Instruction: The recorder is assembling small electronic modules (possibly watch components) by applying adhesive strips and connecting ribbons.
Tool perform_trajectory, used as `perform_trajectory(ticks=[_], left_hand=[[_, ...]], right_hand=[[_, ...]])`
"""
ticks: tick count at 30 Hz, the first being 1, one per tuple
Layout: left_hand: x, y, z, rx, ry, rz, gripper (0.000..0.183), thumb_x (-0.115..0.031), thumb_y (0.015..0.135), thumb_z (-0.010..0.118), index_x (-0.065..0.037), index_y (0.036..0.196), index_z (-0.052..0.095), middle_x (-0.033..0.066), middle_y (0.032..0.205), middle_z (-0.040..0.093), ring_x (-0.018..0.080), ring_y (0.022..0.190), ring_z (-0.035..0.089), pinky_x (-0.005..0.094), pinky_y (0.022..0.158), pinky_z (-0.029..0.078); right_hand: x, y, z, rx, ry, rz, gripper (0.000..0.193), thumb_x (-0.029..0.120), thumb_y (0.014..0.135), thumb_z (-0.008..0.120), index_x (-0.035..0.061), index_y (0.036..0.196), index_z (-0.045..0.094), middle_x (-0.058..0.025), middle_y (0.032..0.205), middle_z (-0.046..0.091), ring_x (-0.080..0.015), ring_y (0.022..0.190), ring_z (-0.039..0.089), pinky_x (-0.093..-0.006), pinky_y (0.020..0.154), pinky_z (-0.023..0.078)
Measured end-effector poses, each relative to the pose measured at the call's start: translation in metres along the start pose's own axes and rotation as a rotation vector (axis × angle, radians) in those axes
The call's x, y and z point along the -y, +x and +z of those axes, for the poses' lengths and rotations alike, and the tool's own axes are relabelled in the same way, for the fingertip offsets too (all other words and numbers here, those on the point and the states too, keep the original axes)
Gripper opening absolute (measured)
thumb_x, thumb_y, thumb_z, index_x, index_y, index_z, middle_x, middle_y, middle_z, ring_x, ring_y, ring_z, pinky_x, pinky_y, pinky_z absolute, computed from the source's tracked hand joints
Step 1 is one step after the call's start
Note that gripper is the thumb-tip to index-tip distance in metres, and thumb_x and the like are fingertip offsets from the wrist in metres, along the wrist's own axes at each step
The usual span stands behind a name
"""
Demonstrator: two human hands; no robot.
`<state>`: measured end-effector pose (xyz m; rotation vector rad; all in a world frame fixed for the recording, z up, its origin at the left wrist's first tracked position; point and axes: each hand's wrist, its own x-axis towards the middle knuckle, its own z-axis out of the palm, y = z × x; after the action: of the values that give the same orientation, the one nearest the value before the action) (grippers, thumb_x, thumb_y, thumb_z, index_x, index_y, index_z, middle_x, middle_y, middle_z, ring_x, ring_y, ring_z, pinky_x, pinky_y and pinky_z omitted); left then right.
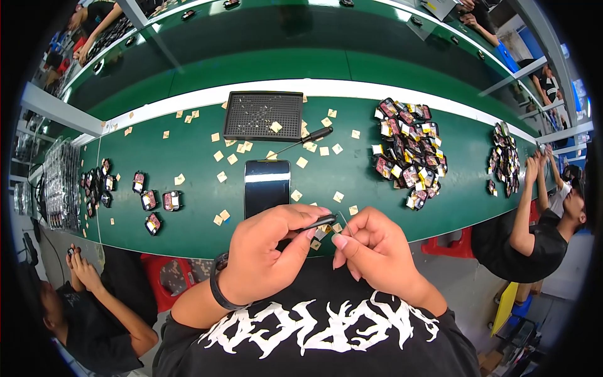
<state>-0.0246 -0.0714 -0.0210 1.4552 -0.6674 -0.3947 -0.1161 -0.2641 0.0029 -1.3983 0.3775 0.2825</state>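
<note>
The left hand gripped black tweezers, their tip beside the right hand, whose fingers pinched a small tan piece. Just beyond both hands, a dark phone lay on the green bench.

**Black Tee, Black Wristband**

The person wears a black short-sleeved T-shirt with jagged white lettering-style graphics spread across the chest. A plain black band circles the left wrist. Both forearms are bare, and neither hand wears a glove or a ring.
</note>
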Motion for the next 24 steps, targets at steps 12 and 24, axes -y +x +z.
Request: perform_trajectory(ticks=[12,24], left_hand=[[0.005,0.0,-0.011,0.002,-0.422,-0.206,0.013,0.007,0.097,0.058,0.005,0.109,0.055,0.0172,0.118,0.066,0.0207,0.105,0.069,0.0304,0.084,0.06],[0.008,0.0,-0.007,-0.116,-0.58,-0.425,0.026,0.006,0.096,0.059,0.002,0.12,0.05,0.0098,0.108,0.063,0.0134,0.095,0.066,0.0293,0.082,0.061]], right_hand=[[-0.018,-0.003,0.009,-0.075,0.072,-0.155,0.015,0.005,0.098,0.065,0.0009,0.099,0.051,-0.0053,0.072,0.067,-0.0045,0.06,0.06,-0.0204,0.052,0.043],[-0.018,0.014,-0.001,0.006,-0.378,-0.61,0.031,0.01,0.087,0.081,0.002,0.109,0.062,-0.0041,0.085,0.065,-0.0069,0.066,0.061,-0.0248,0.054,0.048]])
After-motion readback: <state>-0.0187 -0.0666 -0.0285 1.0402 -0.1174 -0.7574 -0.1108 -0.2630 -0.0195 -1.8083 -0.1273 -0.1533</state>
